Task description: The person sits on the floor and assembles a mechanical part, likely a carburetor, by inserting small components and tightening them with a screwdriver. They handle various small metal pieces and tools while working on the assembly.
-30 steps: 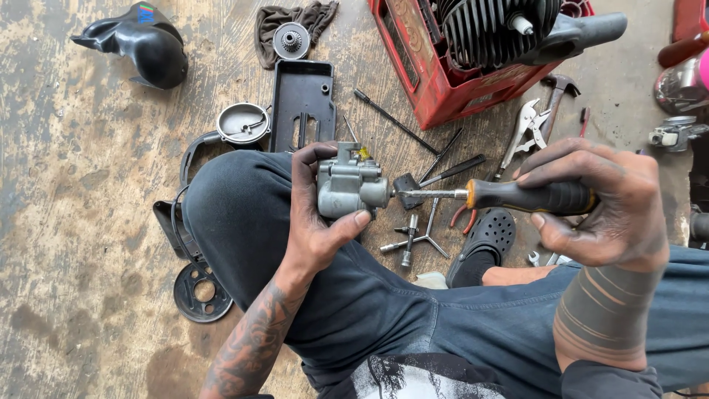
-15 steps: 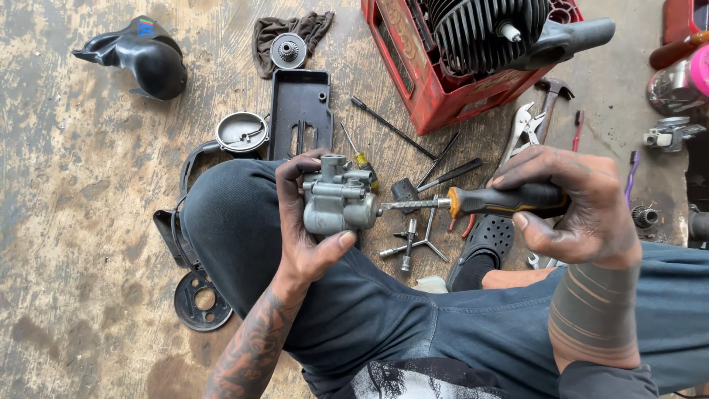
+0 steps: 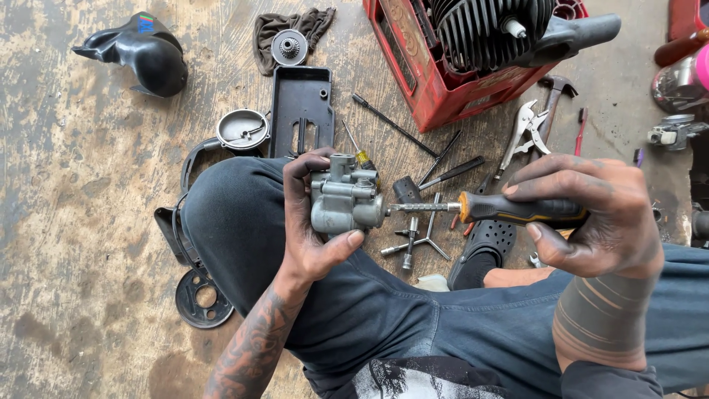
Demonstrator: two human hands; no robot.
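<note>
- Carburettor: grey cast-metal body, held above the knee, round bowl lowermost, stubby fittings on top.
- Screwdriver: black-and-orange handle, metal shaft lying horizontal, tip touching the carburettor's right side.

Grey carburettor in left hand, right hand's screwdriver tip seemingly against it.

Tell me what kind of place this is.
Probably a small-engine or motorbike repair spot, working on a bare concrete floor. Left hand holds a carburetor, right hand a screwdriver against it; a finned engine cylinder sits in a red crate, with pliers loose nearby.
</note>
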